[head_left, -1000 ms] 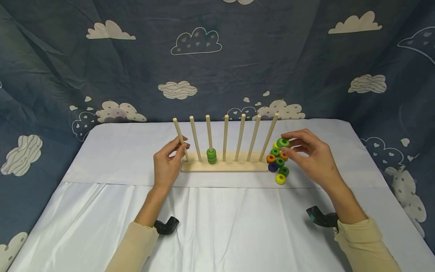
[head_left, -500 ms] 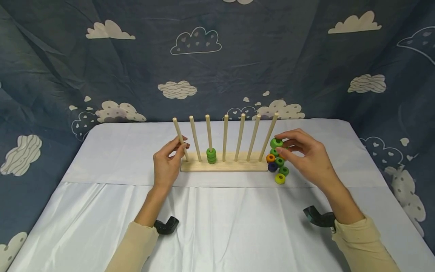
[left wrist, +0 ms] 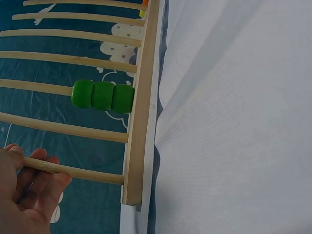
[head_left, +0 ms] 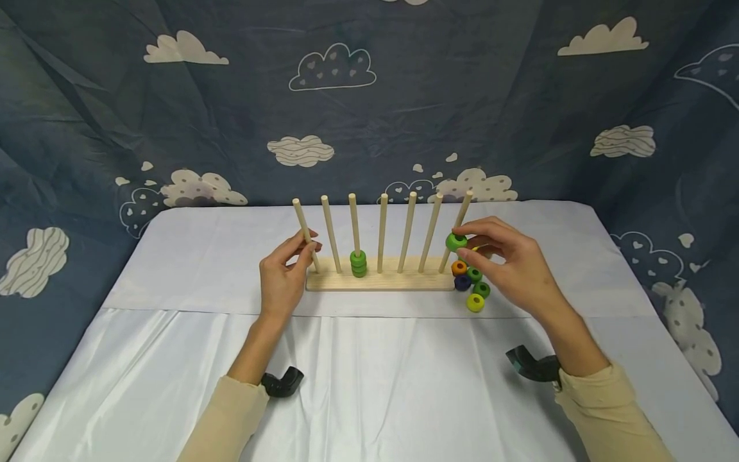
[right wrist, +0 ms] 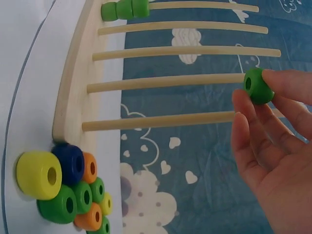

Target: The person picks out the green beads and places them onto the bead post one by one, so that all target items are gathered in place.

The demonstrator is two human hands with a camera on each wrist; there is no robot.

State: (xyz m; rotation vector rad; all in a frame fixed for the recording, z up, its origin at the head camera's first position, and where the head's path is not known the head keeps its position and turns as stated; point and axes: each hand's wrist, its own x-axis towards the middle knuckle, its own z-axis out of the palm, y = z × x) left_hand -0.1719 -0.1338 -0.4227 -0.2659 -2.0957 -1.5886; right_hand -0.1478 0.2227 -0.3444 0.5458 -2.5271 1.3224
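Observation:
A wooden peg rack (head_left: 392, 282) with several upright pegs stands on the white-covered table. Three green beads (left wrist: 102, 96) are stacked on its third peg from the left. My left hand (head_left: 284, 273) grips the leftmost peg (left wrist: 83, 173) between thumb and fingers, low on its length. Between the thumb and fingers of my right hand (head_left: 510, 263) is a green bead (right wrist: 259, 86), its hole showing in the right wrist view. In the head view this bead appears in front of the rightmost peg (head_left: 464, 208); no peg is seen through it.
Loose beads lie beside the rack's right end: a yellow bead (right wrist: 39, 174), a dark blue bead (right wrist: 69, 163), an orange bead (right wrist: 89, 218), a green bead (right wrist: 58, 204) and several others. A dark cloud-patterned cloth (head_left: 462, 96) hangs behind the table.
My right hand has moved left with the green bead, from over the loose beads to the rightmost peg. My left hand keeps its grip on the leftmost peg.

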